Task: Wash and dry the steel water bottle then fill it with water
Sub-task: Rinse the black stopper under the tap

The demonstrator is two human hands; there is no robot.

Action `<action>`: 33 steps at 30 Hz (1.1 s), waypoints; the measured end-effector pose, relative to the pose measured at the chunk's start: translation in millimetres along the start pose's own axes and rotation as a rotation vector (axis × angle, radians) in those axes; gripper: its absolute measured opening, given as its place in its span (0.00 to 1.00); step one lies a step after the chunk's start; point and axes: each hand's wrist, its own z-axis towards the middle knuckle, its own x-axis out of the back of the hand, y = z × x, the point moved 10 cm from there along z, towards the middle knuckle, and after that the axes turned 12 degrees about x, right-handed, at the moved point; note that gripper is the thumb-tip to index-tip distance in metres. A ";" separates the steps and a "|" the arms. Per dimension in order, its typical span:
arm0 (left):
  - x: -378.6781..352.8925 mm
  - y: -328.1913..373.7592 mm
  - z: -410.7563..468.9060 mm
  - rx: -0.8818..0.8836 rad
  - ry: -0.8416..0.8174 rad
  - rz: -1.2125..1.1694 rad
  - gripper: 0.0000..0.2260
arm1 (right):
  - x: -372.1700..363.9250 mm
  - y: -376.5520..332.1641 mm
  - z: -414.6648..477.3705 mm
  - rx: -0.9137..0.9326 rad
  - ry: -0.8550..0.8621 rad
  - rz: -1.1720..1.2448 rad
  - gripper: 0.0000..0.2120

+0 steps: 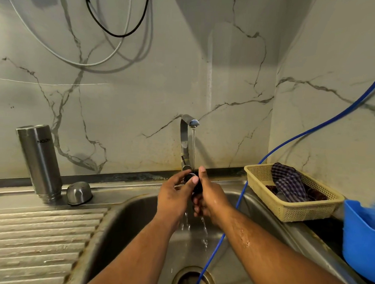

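Head view: left hand [173,197] and right hand [211,199] both round black stopper [198,187], steel bottle [40,163] well left.

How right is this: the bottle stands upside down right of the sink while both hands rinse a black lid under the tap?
Not quite: the head view shows the bottle upside down to the left of the sink. The left hand and right hand do rinse a black lid under the tap.
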 end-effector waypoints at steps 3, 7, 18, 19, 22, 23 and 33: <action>2.1 -1.4 -0.4 0.004 0.008 0.044 0.15 | -1.8 3.0 1.1 0.006 -0.007 -0.040 0.32; 9.4 -12.3 6.7 0.040 0.082 0.025 0.11 | 3.3 -15.5 -1.9 0.144 0.021 -0.074 0.21; -0.9 -28.6 7.2 0.220 -0.030 -0.154 0.22 | 5.4 -42.8 -7.5 0.345 0.010 -0.131 0.23; -0.7 -27.1 7.2 0.205 -0.026 -0.141 0.21 | 5.9 -41.2 -6.7 0.334 0.026 -0.138 0.22; -0.6 -9.0 5.2 0.047 0.020 0.057 0.13 | 8.4 -30.7 -2.5 0.240 0.095 -0.134 0.18; -1.8 -1.3 3.1 -0.017 0.044 0.171 0.13 | 9.1 -26.2 -2.5 0.191 0.107 -0.108 0.19; 13.1 -0.5 6.2 -0.013 0.152 0.199 0.16 | -10.9 -19.7 -7.4 0.137 -0.064 0.012 0.18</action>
